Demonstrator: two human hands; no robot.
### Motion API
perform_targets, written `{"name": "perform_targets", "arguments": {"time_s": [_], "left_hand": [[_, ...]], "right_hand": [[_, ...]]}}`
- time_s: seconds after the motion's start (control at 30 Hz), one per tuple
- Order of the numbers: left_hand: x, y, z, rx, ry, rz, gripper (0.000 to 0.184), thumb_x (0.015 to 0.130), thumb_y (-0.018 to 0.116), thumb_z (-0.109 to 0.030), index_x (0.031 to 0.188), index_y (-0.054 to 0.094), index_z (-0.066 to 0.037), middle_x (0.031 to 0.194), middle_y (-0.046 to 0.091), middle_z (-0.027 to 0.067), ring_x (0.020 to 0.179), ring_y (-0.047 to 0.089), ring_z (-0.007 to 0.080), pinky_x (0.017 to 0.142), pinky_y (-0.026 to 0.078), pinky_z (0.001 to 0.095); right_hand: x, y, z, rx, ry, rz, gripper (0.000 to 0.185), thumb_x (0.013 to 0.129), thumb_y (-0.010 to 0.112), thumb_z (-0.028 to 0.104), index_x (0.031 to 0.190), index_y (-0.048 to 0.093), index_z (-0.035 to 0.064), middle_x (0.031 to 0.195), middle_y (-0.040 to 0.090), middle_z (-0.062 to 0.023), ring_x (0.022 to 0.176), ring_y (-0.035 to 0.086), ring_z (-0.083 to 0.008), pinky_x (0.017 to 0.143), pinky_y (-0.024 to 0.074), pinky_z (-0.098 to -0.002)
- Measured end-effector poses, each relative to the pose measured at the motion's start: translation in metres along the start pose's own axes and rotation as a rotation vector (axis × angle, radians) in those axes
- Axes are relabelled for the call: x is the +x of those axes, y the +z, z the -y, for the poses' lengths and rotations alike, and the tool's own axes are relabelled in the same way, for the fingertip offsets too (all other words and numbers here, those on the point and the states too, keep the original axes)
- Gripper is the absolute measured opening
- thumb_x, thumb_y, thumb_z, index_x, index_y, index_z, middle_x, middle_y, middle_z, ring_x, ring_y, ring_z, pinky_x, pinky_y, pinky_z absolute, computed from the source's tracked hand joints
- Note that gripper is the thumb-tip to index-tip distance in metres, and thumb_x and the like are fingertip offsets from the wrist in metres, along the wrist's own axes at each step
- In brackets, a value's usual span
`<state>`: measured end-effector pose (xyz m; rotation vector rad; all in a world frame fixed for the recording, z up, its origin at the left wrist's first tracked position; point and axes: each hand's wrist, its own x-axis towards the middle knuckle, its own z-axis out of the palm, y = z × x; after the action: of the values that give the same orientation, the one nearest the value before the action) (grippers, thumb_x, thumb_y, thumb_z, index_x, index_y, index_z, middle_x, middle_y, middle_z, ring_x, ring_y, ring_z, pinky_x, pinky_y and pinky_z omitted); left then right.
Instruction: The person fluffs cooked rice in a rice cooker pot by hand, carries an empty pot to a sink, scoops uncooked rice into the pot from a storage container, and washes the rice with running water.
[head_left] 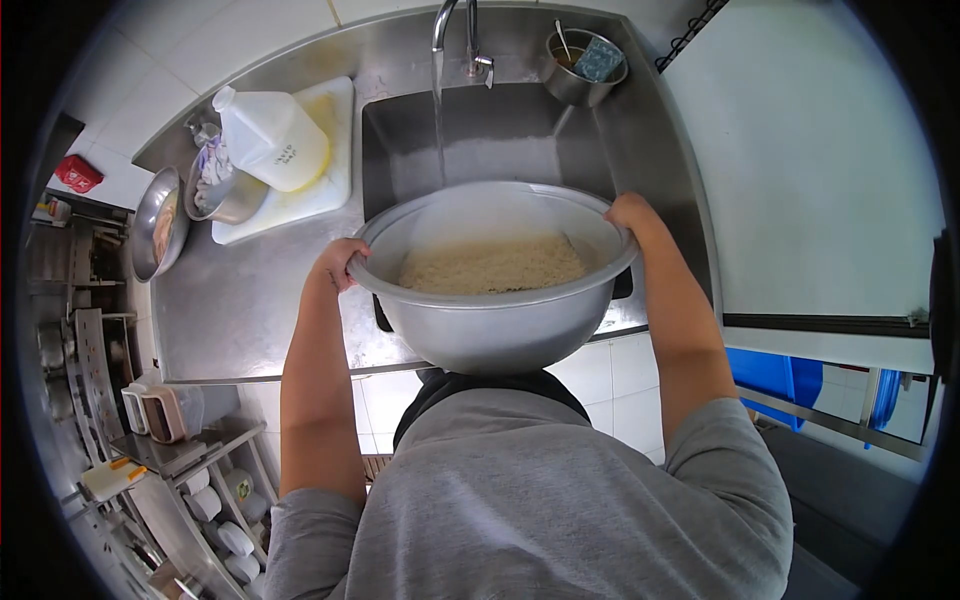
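A large grey metal basin is held at the front edge of the sink, against the body. Pale grains, which look like rice, lie in its bottom. My left hand is closed on the basin's left rim, and my right hand grips the rim on the right. Behind the basin, water runs from the curved tap into the sink; the basin's far rim hides where it lands.
Left of the sink, a plastic jug lies on a white board. Two metal bowls sit farther left. A metal pot stands at the sink's back right corner. Shelves with dishes are at lower left.
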<state>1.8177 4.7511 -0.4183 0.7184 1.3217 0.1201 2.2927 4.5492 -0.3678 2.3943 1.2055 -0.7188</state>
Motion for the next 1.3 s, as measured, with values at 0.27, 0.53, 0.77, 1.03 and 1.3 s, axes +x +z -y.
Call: {"name": "perform_targets", "arguments": {"time_s": [0.27,0.53,0.77,1.03,1.3], "left_hand": [[0.022,-0.003,0.001,-0.054,-0.068,0.002,0.027,0.07,0.054,-0.004,0.094,0.052,0.006,0.082,0.059,0.0163,0.073,0.061,0.0281,0.072,0.052,0.0374],[0.012,0.004,-0.003,-0.037,-0.034,-0.001,0.011,0.068,0.057,-0.005,0.078,0.053,-0.001,0.067,0.054,0.0086,0.055,0.054,0.0205,0.049,0.042,0.0317],[-0.027,0.015,0.0,0.146,0.304,-0.131,0.019,0.063,0.06,-0.011,0.078,0.058,0.0,0.061,0.052,0.0042,0.048,0.048,0.0165,0.042,0.036,0.03],[-0.029,0.038,-0.042,0.293,0.498,-0.249,0.029,0.07,0.06,-0.014,0.086,0.056,0.009,0.066,0.056,0.0127,0.054,0.056,0.0208,0.04,0.042,0.0335],[-0.007,0.052,0.01,0.378,0.219,-0.222,0.035,0.083,0.055,-0.017,0.092,0.05,0.017,0.08,0.059,0.0235,0.059,0.063,0.0315,0.042,0.055,0.038]], "right_hand": [[0.008,-0.005,0.004,0.025,0.02,0.049,0.04,0.077,0.063,0.033,0.103,0.063,0.0029,0.11,0.058,-0.0172,0.104,0.056,-0.03,0.088,0.0442,-0.037],[0.004,-0.004,0.004,0.052,0.031,0.008,0.037,0.075,0.064,0.032,0.097,0.065,0.003,0.104,0.061,-0.0179,0.098,0.058,-0.0305,0.085,0.0457,-0.037],[0.005,0.016,-0.027,0.355,-0.015,-0.168,0.05,0.063,0.07,0.034,0.092,0.064,-0.0055,0.095,0.061,-0.0254,0.091,0.06,-0.0344,0.081,0.0467,-0.0373],[0.054,0.01,-0.014,0.619,0.014,-0.404,0.061,0.068,0.068,0.032,0.108,0.053,-0.0121,0.112,0.054,-0.0282,0.107,0.052,-0.0356,0.093,0.0402,-0.0339],[0.098,0.029,0.003,0.604,-0.07,-0.573,0.051,0.075,0.064,0.031,0.101,0.056,-0.0125,0.107,0.055,-0.0297,0.1,0.055,-0.0371,0.088,0.0432,-0.0353]]}}
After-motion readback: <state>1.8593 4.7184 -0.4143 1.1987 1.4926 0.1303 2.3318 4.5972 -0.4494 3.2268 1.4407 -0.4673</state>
